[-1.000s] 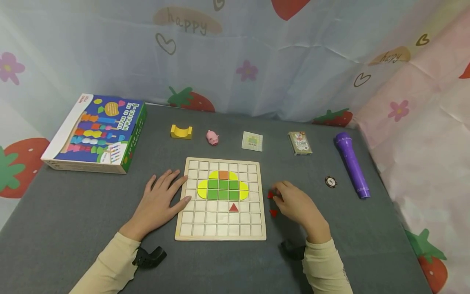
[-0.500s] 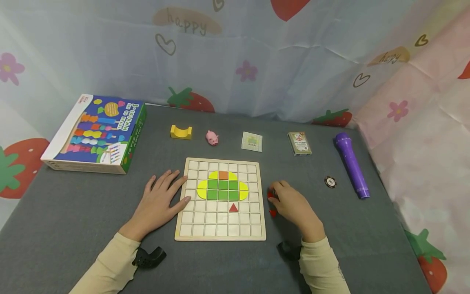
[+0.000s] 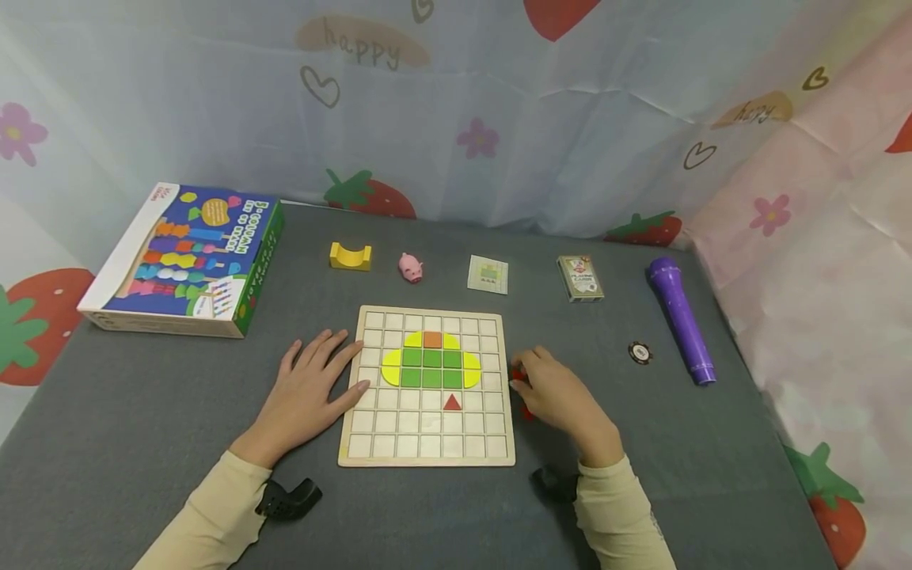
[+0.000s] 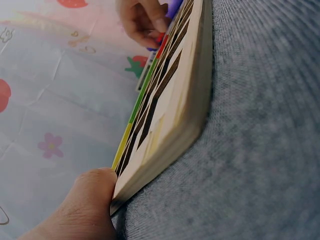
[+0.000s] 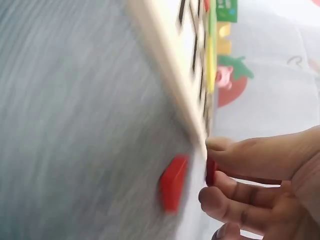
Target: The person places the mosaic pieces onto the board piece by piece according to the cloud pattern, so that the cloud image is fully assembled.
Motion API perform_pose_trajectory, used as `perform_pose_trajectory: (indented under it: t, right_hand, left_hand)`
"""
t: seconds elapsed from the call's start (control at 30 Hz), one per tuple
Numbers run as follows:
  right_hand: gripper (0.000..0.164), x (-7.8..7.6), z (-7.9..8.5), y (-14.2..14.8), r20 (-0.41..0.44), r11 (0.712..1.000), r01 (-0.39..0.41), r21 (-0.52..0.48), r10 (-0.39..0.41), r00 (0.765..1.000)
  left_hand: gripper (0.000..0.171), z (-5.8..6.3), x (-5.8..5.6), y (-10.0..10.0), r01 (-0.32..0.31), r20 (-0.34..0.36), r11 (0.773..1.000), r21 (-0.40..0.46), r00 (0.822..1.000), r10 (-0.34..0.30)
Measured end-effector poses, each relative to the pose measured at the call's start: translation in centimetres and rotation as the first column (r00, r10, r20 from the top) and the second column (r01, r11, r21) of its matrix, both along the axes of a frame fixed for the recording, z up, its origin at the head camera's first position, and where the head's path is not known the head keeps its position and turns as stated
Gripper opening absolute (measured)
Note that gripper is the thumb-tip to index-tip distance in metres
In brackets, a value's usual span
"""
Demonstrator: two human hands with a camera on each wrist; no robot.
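A wooden grid board (image 3: 431, 448) lies on the grey table, with several green squares (image 3: 431, 359), yellow curved pieces, an orange square (image 3: 431, 340) and one red triangle (image 3: 452, 404) set in its cells. My left hand (image 3: 302, 396) rests flat by the board's left side, its fingers straight and the thumb on the edge. Just off the board's right edge, my right hand (image 3: 563, 396) pinches a red piece (image 5: 211, 172) between thumb and fingers. A second red triangle (image 5: 173, 184) lies on the table below that hand, partly hidden in the head view.
Along the back are a large game box (image 3: 192, 261), a yellow arched block (image 3: 351, 257), a pink pig (image 3: 411, 267), a pattern card (image 3: 488, 275) and a card pack (image 3: 580, 279). A poker chip (image 3: 640, 353) and a purple flashlight (image 3: 681, 321) lie to the right.
My right hand has closed on a red piece and moved a little left toward the board. The left hand and the board have stayed in place.
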State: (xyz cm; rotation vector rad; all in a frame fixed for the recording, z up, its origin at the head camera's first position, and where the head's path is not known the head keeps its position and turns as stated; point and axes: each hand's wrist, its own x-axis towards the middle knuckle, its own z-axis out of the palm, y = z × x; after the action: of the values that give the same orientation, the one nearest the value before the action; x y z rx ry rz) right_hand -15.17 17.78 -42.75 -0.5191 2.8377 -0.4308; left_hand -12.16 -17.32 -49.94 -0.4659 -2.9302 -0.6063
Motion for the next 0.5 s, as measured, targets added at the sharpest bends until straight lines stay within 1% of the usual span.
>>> perform_pose_trajectory:
  t: [0.13, 0.27, 0.37, 0.5]
  right_hand:
    - [0.023, 0.2, 0.7, -1.6, -0.065, 0.994, -0.102, -0.033, 0.100, 0.993]
    - [0.023, 0.5, 1.4, -3.6, -0.082, 0.974, -0.221, -0.059, 0.216, 0.973]
    - [0.025, 0.7, 1.7, -5.0, -0.061, 0.960, -0.268, -0.076, 0.264, 0.963]
    - [0.021, 0.9, 1.7, -6.5, -0.057, 0.952, -0.298, -0.068, 0.294, 0.954]
  left_hand:
    - [0.067, 0.0, 0.0, 0.0, -0.004, 0.006, 1.000, 0.003, 1.000, 0.004]
    - [0.067, 0.1, 0.0, 0.1, -0.005, 0.001, 1.000, 0.005, 1.000, 0.005]
    - [0.067, 0.1, 0.0, 0.1, -0.002, 0.002, 1.000, 0.007, 1.000, 0.002]
    - [0.067, 0.1, 0.0, 0.1, -0.001, 0.012, 1.000, 0.008, 1.000, 0.000]
